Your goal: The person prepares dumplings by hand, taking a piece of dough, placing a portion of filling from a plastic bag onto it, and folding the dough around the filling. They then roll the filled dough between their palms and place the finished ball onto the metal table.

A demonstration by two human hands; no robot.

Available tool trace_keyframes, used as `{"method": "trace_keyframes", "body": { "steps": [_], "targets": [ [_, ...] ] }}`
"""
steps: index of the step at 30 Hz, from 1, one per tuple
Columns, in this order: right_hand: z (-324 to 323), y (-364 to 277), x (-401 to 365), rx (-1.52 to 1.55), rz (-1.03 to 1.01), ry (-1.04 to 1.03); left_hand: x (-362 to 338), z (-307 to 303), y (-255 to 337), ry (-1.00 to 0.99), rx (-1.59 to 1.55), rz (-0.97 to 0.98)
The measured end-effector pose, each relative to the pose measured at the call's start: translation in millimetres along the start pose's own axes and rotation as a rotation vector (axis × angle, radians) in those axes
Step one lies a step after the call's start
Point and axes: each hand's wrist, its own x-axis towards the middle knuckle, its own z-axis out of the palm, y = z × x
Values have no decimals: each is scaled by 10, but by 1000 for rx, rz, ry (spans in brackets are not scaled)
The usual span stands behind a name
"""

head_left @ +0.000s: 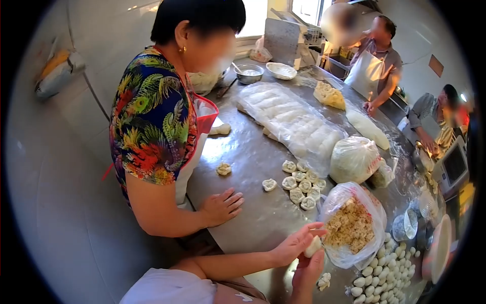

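Both my hands meet around a small pale piece of dough (313, 247) near the table's front edge. My left hand (297, 244) curls over it from above with the fingers bent. From below, my right hand (308, 268) supports it with thumb and fingers. Just to the right lies an open plastic bag (377, 215) of crumbly brown filling (350, 225). Several small white egg-shaped pieces (377, 278) are heaped below the bag. A little scrap of dough (324, 281) sits beside my right hand.
Across the metal table (243, 172) are round filled doughs (304, 186), plastic-covered dough strips (288, 119) and a knotted bag (354, 158). A co-worker (157, 116) stands at left, one hand flat on the table. Two other people (377, 63) work at the far right.
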Motion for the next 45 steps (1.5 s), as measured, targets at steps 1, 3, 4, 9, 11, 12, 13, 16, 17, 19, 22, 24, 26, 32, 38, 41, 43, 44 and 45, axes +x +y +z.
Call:
{"method": "trace_keyframes", "body": {
  "steps": [1, 3, 4, 9, 11, 12, 13, 16, 17, 19, 22, 24, 26, 32, 38, 41, 43, 44, 45],
  "targets": [
    [-17, -12, 12, -1, 31, -17, 6, 0, 31, 4, 6, 17],
    [-41, 14, 0, 25, 81, -39, 1, -97, -20, -123, 311, 31],
    [-59, 72, 6, 55, 100, -43, 9, -176, -74, -185, 464, 34],
    [172, 113, -56, -76, -58, -45, 34, -316, -134, -137, 399, -292],
    [149, 50, -71, -240, -1, -47, 7, -284, -210, -138, 308, -46],
    [121, 15, -48, -323, 24, -47, 0, -266, -229, -143, 262, 77],
    [18, 28, -14, -123, 46, -146, -32, -205, -94, -147, 298, 87],
    [-151, -11, 19, -96, 150, -295, -32, -117, -50, -152, 257, 211],
    [-132, 19, 3, -120, 138, -247, -53, -147, 3, -220, 481, 118],
    [83, -56, -21, -110, 88, -203, -19, -266, -64, -255, 365, -36],
    [153, 114, -56, -151, -20, -56, -20, -292, -183, -188, 345, 9],
    [87, 120, -20, -353, -54, -37, 7, -404, -186, -276, 372, -41],
    [79, 79, -12, -116, 23, -23, -54, -246, -112, -202, 219, 5],
    [56, -9, -38, -113, 102, -164, -127, -142, -23, -247, 284, -71],
    [13, 287, 21, -484, -213, 17, 7, -471, -381, -205, 321, 21],
    [56, 6, -43, -268, 12, -93, -141, -74, 36, -135, 258, -46],
    [-116, 22, 4, -93, 141, -173, -137, 9, 150, -140, 333, 53],
    [-75, 79, -3, -192, 156, -3, -130, 40, 158, -160, 359, 95],
    [-37, 62, -28, -295, 199, -19, -120, -86, 77, -247, 557, 64]
  ]
}}
